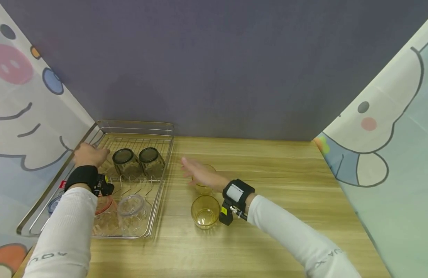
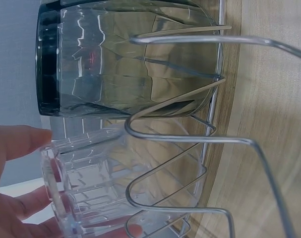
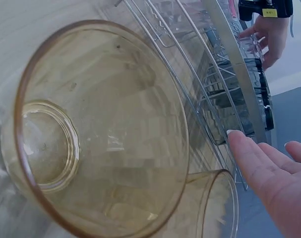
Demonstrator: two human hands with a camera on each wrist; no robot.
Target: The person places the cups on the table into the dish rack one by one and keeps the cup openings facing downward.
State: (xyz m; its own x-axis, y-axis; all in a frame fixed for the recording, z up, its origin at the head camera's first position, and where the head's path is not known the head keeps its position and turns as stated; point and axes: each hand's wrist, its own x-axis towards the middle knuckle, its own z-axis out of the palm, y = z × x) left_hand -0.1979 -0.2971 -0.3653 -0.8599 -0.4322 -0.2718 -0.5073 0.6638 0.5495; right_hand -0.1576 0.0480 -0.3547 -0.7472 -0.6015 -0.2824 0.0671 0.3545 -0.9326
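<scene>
At the rack's far left, my left hand [image 1: 90,155] holds a clear glass [image 2: 105,183] that stands upside down against the wire prongs. The thumb is at the near edge of its base, and the fingers lie along the opposite side. Beside it are two upside-down dark grey glasses [image 1: 123,157]. My right hand [image 1: 204,175], its fingers extended, hovers just over an upright amber glass [image 1: 209,169], partly covering it in the head view. A second upright amber glass [image 1: 205,212] stands nearer, below the wrist, and looms large in the right wrist view.
The wire dish rack [image 1: 159,200] takes up the left of the wooden table [image 1: 269,185]. In its front row are a clear glass [image 1: 132,210], a red-rimmed glass [image 1: 106,216] and a blue-rimmed one [image 1: 53,204]. A grey panel [image 1: 214,77] rises behind.
</scene>
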